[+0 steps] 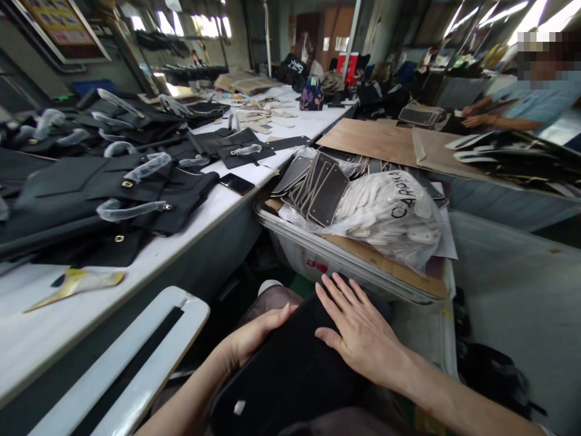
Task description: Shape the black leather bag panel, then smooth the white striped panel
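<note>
A black bag [290, 369] rests across my lap, with a small pale metal fitting near its lower left corner. My left hand [258, 330] grips its left edge; the thumb lies on top and the other fingers are hidden underneath. Flat on the bag's upper right part lies my right hand [358, 327], its fingers stretched out and the thumb apart. Just to the left stands a white board [181, 339] with a dark slot along its length.
Black bags [91, 188] with plastic-wrapped handles cover the white table [172, 254], beside a phone [236, 183] and a yellow-handled tool [75, 283]. Ahead, a white bin [290, 239] holds dark panels [329, 194] and a plastic sack [394, 212]. A person [521, 109] works at the right.
</note>
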A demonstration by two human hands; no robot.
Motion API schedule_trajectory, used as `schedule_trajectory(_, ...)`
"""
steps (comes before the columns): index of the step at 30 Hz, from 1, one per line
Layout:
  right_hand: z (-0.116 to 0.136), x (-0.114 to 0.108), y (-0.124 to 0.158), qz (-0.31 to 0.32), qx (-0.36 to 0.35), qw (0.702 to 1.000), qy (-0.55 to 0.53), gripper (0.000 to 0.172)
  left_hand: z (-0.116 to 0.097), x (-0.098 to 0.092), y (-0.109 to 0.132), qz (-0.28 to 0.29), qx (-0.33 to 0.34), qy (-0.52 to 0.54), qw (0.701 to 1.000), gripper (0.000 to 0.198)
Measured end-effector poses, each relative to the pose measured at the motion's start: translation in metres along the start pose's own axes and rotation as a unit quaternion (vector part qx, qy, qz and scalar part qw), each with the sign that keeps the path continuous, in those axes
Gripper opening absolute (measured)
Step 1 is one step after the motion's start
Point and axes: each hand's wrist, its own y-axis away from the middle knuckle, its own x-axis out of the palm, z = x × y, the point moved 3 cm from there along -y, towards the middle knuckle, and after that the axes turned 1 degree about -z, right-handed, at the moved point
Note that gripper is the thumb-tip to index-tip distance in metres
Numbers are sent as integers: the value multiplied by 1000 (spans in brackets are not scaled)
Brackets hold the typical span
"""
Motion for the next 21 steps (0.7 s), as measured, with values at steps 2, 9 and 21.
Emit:
schedule_trajectory(2, 8, -6, -1, -6, -46, 999, -12, 69, 4, -4, 9, 24, 12, 36, 999, 56)
schedule_trajectory(9, 45, 10, 2, 59, -183, 977, -91, 89, 13, -13, 4, 73, 8, 124, 990, 88)
schedule_trajectory(21, 59, 43, -24, -3, -177, 982, -60, 90, 34, -17, 12, -107, 53, 206, 971, 79)
